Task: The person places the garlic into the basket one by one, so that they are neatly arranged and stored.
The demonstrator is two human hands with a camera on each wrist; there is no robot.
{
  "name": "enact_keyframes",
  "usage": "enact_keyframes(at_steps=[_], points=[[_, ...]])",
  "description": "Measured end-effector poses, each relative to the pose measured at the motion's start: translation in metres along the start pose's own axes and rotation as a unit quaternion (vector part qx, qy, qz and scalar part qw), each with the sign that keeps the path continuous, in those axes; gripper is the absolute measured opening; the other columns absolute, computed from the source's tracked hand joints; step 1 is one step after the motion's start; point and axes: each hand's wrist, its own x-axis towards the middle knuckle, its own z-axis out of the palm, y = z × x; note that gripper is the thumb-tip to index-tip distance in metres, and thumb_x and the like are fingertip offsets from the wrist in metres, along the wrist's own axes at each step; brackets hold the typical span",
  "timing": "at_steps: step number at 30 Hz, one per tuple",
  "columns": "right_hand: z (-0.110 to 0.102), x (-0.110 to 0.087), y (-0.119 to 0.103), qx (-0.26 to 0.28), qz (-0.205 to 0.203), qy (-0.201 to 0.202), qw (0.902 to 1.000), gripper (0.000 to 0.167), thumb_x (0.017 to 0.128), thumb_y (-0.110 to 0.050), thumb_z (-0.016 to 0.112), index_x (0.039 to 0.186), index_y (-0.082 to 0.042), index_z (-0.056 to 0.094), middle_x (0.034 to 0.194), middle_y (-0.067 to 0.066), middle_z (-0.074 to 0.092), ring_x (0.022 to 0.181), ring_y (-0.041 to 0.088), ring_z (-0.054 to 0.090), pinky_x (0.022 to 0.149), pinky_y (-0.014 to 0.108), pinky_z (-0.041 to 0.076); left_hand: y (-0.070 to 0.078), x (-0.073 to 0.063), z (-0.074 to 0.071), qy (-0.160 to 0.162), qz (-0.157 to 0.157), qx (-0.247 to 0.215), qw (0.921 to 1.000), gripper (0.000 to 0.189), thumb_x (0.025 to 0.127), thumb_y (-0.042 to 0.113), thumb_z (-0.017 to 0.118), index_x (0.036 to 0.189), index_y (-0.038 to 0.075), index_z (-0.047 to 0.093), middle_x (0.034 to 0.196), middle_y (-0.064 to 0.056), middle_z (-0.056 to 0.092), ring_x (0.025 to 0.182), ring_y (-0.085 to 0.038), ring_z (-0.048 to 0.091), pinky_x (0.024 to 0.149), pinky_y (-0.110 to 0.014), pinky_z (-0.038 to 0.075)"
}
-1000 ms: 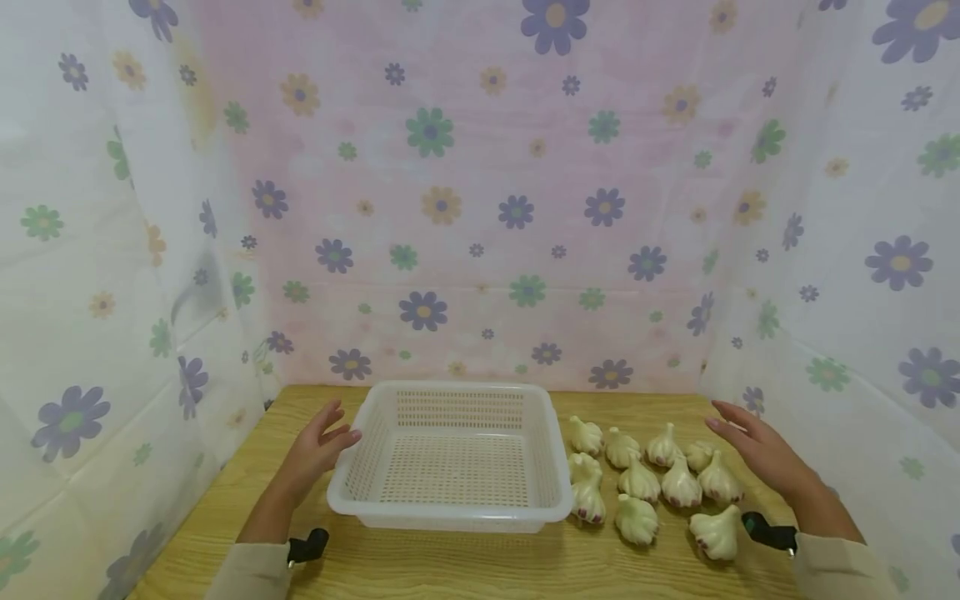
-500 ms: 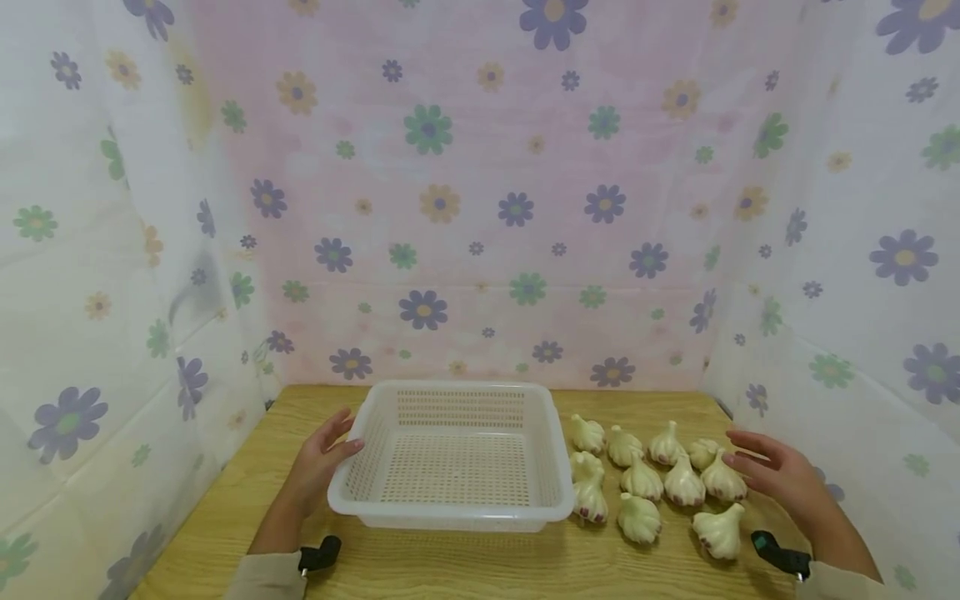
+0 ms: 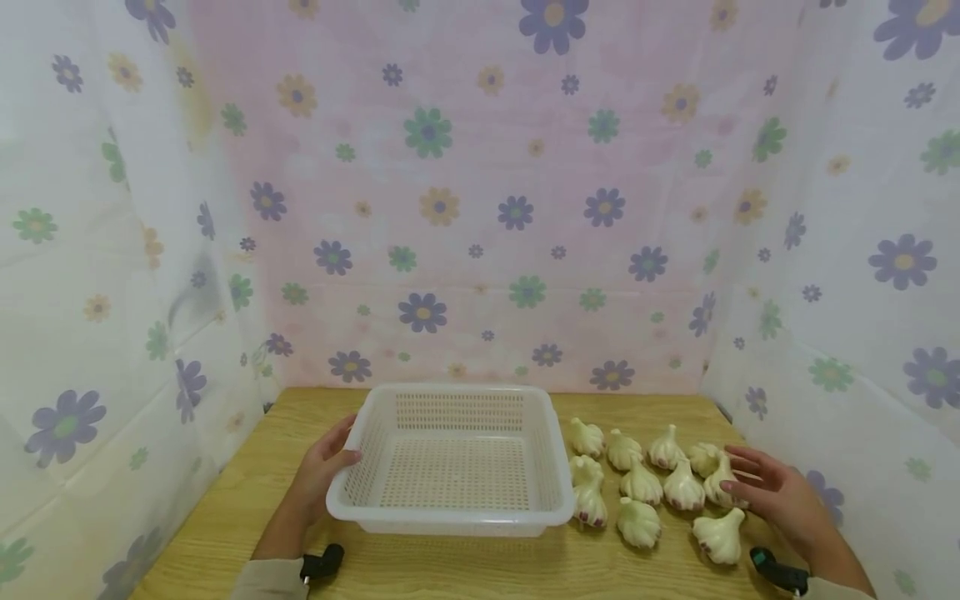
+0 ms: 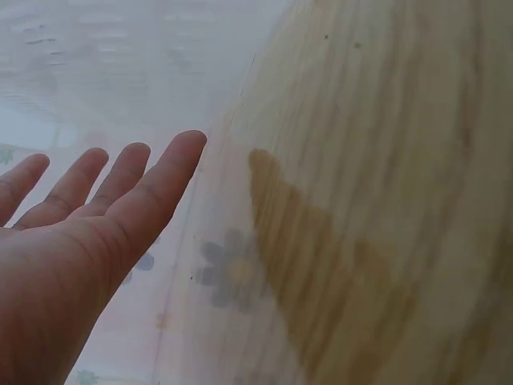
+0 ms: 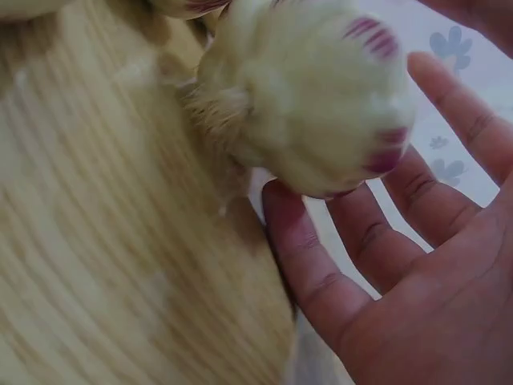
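A white plastic basket [image 3: 450, 520] with slotted walls stands left of centre on the wooden table. My left hand [image 3: 321, 471] is at its left side, fingers along the outside wall and thumb beside the rim. In the left wrist view the fingers [image 4: 156, 188] are extended and spread. Several whitish garlic bulbs [image 3: 683, 487] with purple marks lie right of the basket. At the rightmost garlic bulb [image 5: 313, 104], my right hand [image 3: 783, 496] has its thumb in front and its fingers behind. The fingers [image 5: 373, 241] look relaxed and spread around the bulb's side.
Flower-patterned sheets [image 3: 487, 208] enclose the wooden table [image 3: 450, 575] at the back and both sides. One garlic bulb [image 3: 718, 537] lies near the right wrist. Each wrist carries a black camera mount [image 3: 322, 563].
My right hand has come down beside the rightmost garlic bulb. My left hand has moved lower and closer to the basket's left wall. Basket and bulbs stay in place.
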Motion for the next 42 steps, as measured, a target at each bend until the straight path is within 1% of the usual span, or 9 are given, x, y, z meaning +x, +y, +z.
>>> enact_keyframes(at_steps=[3, 7, 15, 19, 21, 26, 28, 35, 42], points=[[0.000, 0.001, 0.007, -0.004, 0.001, 0.005, 1.0000, 0.077, 0.100, -0.031, 0.069, 0.162, -0.007, 0.031, 0.138, 0.003, 0.057, 0.102, -0.015, 0.056, 0.082, 0.030, 0.060, -0.003, -0.002, 0.002, 0.000, 0.008, -0.007, 1.0000, 0.071, 0.097, 0.002, 0.058, 0.162, 0.011, 0.031, 0.158, -0.021, 0.039, 0.117, -0.020, 0.064, 0.089, -0.038, 0.061], [0.000, 0.002, 0.012, -0.028, 0.009, 0.009, 0.9995, 0.078, 0.099, -0.034, 0.070, 0.160, -0.003, 0.032, 0.144, 0.018, 0.056, 0.102, -0.012, 0.057, 0.081, 0.027, 0.059, -0.006, -0.004, 0.004, 0.009, 0.018, -0.008, 0.9998, 0.069, 0.098, 0.001, 0.056, 0.162, 0.010, 0.032, 0.154, -0.018, 0.046, 0.115, -0.020, 0.066, 0.088, -0.038, 0.061], [-0.002, 0.003, 0.015, -0.072, 0.053, -0.009, 0.9960, 0.083, 0.098, -0.045, 0.068, 0.156, 0.006, 0.037, 0.155, 0.031, 0.044, 0.122, 0.025, 0.064, 0.084, 0.027, 0.058, -0.009, -0.005, 0.005, 0.016, 0.021, -0.008, 0.9996, 0.069, 0.098, 0.000, 0.055, 0.162, 0.010, 0.033, 0.152, -0.019, 0.049, 0.113, -0.021, 0.068, 0.086, -0.037, 0.062], [-0.004, 0.000, 0.016, -0.054, 0.071, -0.020, 0.9958, 0.087, 0.098, -0.047, 0.067, 0.158, 0.005, 0.032, 0.160, 0.031, 0.036, 0.136, 0.044, 0.053, 0.089, 0.031, 0.059, -0.008, -0.005, 0.007, 0.018, 0.019, -0.005, 0.9996, 0.068, 0.098, -0.001, 0.055, 0.162, 0.011, 0.034, 0.155, -0.023, 0.045, 0.113, -0.022, 0.068, 0.086, -0.037, 0.062], [-0.005, -0.001, 0.015, -0.049, 0.077, -0.014, 0.9957, 0.088, 0.097, -0.049, 0.068, 0.159, 0.003, 0.033, 0.158, 0.026, 0.042, 0.134, 0.038, 0.056, 0.088, 0.030, 0.059, -0.007, -0.005, 0.007, 0.013, 0.024, -0.002, 0.9996, 0.068, 0.098, -0.001, 0.054, 0.162, 0.010, 0.033, 0.155, -0.025, 0.043, 0.114, -0.022, 0.068, 0.086, -0.038, 0.062], [-0.006, 0.000, 0.008, -0.036, 0.065, 0.002, 0.9973, 0.087, 0.097, -0.047, 0.069, 0.160, 0.000, 0.032, 0.155, 0.014, 0.047, 0.111, -0.006, 0.057, 0.087, 0.030, 0.060, -0.002, -0.003, 0.008, 0.003, 0.036, -0.007, 0.9993, 0.070, 0.097, -0.003, 0.053, 0.163, 0.009, 0.031, 0.154, -0.024, 0.044, 0.117, -0.025, 0.067, 0.087, -0.040, 0.062], [-0.008, 0.000, 0.004, -0.050, 0.057, 0.006, 0.9971, 0.086, 0.097, -0.049, 0.068, 0.160, -0.001, 0.033, 0.155, 0.012, 0.047, 0.108, -0.009, 0.055, 0.086, 0.031, 0.060, -0.001, -0.001, 0.008, 0.007, 0.036, -0.010, 0.9993, 0.071, 0.096, -0.003, 0.054, 0.162, 0.009, 0.032, 0.152, -0.023, 0.046, 0.116, -0.025, 0.067, 0.086, -0.040, 0.062], [-0.014, -0.002, -0.006, -0.061, 0.039, 0.026, 0.9970, 0.083, 0.095, -0.049, 0.070, 0.158, -0.003, 0.041, 0.117, -0.038, 0.050, 0.097, -0.023, 0.049, 0.080, 0.024, 0.058, -0.002, -0.001, 0.008, 0.010, 0.035, -0.002, 0.9993, 0.071, 0.096, -0.003, 0.056, 0.163, 0.007, 0.031, 0.153, -0.023, 0.047, 0.117, -0.021, 0.067, 0.087, -0.037, 0.062], [-0.011, -0.004, -0.029, -0.077, -0.013, 0.058, 0.9952, 0.078, 0.094, -0.043, 0.074, 0.154, -0.002, 0.046, 0.114, -0.041, 0.049, 0.098, -0.023, 0.053, 0.076, 0.018, 0.056, -0.005, 0.000, 0.007, 0.005, 0.051, 0.000, 0.9987, 0.072, 0.096, -0.003, 0.056, 0.162, 0.004, 0.030, 0.144, -0.015, 0.055, 0.114, -0.022, 0.068, 0.085, -0.038, 0.063]])
